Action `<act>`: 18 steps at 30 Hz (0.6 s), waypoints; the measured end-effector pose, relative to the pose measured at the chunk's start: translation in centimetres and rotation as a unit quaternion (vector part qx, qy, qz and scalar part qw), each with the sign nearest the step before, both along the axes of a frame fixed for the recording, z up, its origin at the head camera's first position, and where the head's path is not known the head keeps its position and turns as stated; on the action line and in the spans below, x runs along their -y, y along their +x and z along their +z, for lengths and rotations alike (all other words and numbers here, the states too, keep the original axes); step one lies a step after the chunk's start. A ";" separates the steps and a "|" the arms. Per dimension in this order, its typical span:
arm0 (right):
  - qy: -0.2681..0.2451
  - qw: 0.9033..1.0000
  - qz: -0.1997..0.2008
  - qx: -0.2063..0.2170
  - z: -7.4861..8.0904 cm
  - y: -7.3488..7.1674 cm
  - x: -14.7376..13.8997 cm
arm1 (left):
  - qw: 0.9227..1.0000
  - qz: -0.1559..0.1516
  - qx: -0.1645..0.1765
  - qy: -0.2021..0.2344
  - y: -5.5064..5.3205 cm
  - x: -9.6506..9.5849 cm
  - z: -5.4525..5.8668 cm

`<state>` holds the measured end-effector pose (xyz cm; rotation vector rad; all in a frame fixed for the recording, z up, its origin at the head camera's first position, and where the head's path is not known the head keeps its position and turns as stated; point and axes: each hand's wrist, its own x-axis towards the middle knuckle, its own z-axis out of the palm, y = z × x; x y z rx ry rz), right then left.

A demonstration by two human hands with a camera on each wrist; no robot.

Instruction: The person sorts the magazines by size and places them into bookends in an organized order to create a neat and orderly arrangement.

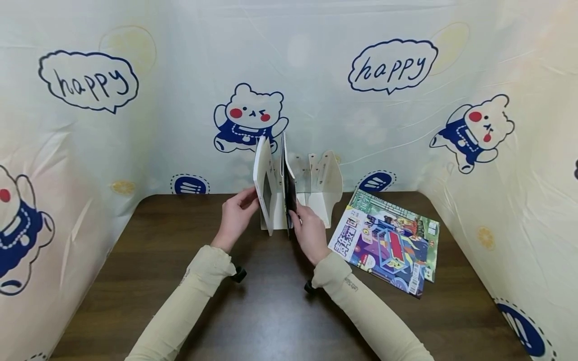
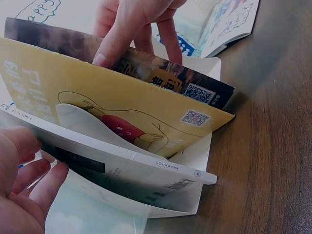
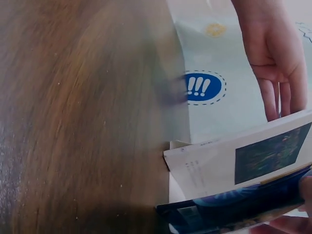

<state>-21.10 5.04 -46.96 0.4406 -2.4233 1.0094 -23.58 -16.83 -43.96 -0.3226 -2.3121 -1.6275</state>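
A white desktop book rack (image 1: pixel 333 183) with upright dividers stands at the back of the brown table. In its left part a thin white book (image 1: pixel 262 193) stands upright; my left hand (image 1: pixel 237 213) touches its outer side with loosely extended fingers. My right hand (image 1: pixel 310 228) pinches a dark-covered magazine (image 2: pixel 151 73) near its edge, thumb on one side and fingers on the other. A yellow cover (image 2: pixel 141 100) with a QR code lies against that magazine on its left. A curved divider (image 2: pixel 92 122) shows between the yellow cover and the white book.
On the table right of the rack lie two overlapping magazines, a purple colourful one (image 1: pixel 384 250) on top of a green one (image 1: pixel 431 240). A printed cloth (image 1: pixel 316 115) with bears encloses the table at the back and sides.
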 end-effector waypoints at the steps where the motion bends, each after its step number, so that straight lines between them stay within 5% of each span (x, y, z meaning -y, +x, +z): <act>1: 0.010 1.000 0.005 0.002 0.1 0.1 0.0 | 1.000 0.000 0.000 0.001 0.0 0.0 0.0; 12: 0.063 0.993 0.069 0.074 1.2 1.4 -0.1 | 1.000 -0.001 0.004 0.005 0.2 0.0 -0.2; 18: 0.085 0.990 0.087 0.065 1.2 1.6 -0.5 | 1.000 0.000 0.002 0.004 0.0 0.0 -0.1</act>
